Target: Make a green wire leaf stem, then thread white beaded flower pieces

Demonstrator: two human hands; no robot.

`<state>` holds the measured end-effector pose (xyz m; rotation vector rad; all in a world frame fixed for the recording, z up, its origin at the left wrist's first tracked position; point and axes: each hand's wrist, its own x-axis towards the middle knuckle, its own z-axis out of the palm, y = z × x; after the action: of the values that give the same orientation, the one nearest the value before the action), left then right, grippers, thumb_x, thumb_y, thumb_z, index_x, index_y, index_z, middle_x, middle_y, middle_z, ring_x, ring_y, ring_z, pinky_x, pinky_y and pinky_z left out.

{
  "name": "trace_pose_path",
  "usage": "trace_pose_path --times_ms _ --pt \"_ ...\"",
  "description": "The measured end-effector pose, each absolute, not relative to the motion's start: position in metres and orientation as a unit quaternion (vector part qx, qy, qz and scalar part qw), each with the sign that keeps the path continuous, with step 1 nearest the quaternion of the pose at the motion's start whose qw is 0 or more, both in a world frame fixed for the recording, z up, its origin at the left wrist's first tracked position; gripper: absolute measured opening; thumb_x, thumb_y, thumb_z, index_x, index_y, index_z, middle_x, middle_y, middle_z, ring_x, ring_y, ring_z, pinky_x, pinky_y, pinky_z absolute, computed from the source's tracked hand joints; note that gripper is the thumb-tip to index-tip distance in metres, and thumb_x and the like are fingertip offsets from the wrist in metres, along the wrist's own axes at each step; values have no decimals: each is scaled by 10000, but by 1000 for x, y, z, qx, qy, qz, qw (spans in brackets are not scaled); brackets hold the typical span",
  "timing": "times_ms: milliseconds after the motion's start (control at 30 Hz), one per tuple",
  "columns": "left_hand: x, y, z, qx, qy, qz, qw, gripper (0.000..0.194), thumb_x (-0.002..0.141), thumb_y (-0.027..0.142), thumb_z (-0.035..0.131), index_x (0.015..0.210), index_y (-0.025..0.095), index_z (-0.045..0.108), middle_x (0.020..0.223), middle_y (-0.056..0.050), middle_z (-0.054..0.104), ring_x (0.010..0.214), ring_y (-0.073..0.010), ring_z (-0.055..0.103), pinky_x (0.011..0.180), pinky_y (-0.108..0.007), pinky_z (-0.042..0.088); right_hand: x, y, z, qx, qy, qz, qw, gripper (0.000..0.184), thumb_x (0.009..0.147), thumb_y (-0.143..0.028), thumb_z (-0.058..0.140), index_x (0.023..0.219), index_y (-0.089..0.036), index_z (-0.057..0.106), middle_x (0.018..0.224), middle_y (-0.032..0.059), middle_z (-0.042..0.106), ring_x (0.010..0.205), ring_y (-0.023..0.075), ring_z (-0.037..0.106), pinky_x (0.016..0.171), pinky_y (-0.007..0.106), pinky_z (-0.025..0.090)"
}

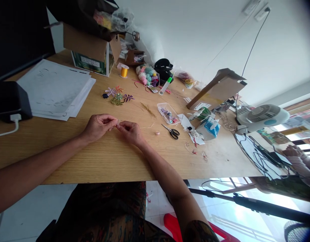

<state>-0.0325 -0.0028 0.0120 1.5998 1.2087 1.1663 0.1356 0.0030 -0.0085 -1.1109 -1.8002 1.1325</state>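
Left of the scissors (173,133), low over the tabletop (94,164), my left hand (100,127) and right hand (132,132) meet, both pinched narrow on a thin pale thread (147,127) whose loose end trails toward those scissors. If my pinch slackens, I judge the thread could slip or tangle; a careless sweep rightward might knock the bead (158,133) just left of the scissors. My grip covers the held part, too fine to make out. Beyond the scissors, the tray (167,121) holds small pieces I can't tell apart; farther left, the cardboard box (85,42) hides its inside.
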Motion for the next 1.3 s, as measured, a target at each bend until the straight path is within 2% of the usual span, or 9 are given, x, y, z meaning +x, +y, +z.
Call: trace_pose_path --times_ms 167,267,367,567,667,800,1000,1133,1300 --pt "-30 0 5 584 484 484 437 179 741 357 644 667 198 609 513 37 498 489 -107 446 507 -254 371 130 -2 -10 -469 -699 406 356 298 890 -393 543 923 -140 698 558 -51 444 502 63 338 487 198 270" --pt "-28 0 3 546 473 498 480 185 731 359 657 663 195 604 537 30 519 484 -98 436 492 -250 358 128 -4 -11 -471 -720 366 354 260 919 -309 494 992 -148 685 619 -32 544 533 72 420 531 194 332" --pt "-26 -1 2 525 461 492 519 192 703 370 686 672 190 626 551 21 544 482 -94 440 481 -245 359 128 -6 -11 -466 -760 304 337 233 933 -245 461 964 -163 677 733 4 640 615 86 521 621 204 395" --pt "-28 1 -3 556 470 453 515 232 687 398 706 714 168 687 490 28 527 466 -100 445 466 -238 333 132 -10 -5 -462 -825 210 249 223 938 -206 449 919 -184 669 798 35 676 687 123 586 688 232 423" --pt "-29 1 0 565 469 454 504 209 701 382 688 695 173 672 490 32 520 469 -96 433 480 -238 344 132 -9 -5 -462 -813 241 260 220 934 -224 458 945 -199 677 805 29 685 673 120 575 682 233 423" --pt "-28 0 1 560 480 475 480 206 724 385 654 700 181 636 501 37 500 467 -101 427 468 -240 341 130 -6 -9 -500 -728 331 333 216 923 -308 482 1015 -192 639 584 -48 553 509 84 455 534 200 354" --pt "-28 -1 -3 592 517 478 392 217 734 410 633 764 194 627 607 7 595 534 -135 511 496 -254 385 122 -4 -8 -511 -623 424 414 318 827 -481 614 873 -167 622 506 -86 397 464 61 330 457 193 248" --pt "-25 -5 0 601 522 479 370 200 732 397 624 751 198 632 603 8 589 548 -141 517 511 -258 397 117 -3 -9 -519 -582 452 432 315 802 -468 643 834 -155 629 499 -86 370 468 63 296 454 205 241" --pt "-22 -6 2 558 504 494 436 185 735 376 627 692 197 605 518 34 502 488 -119 454 486 -259 365 119 -3 -15 -504 -624 421 424 247 827 -412 620 834 -167 645 510 -80 384 470 61 310 470 198 266"
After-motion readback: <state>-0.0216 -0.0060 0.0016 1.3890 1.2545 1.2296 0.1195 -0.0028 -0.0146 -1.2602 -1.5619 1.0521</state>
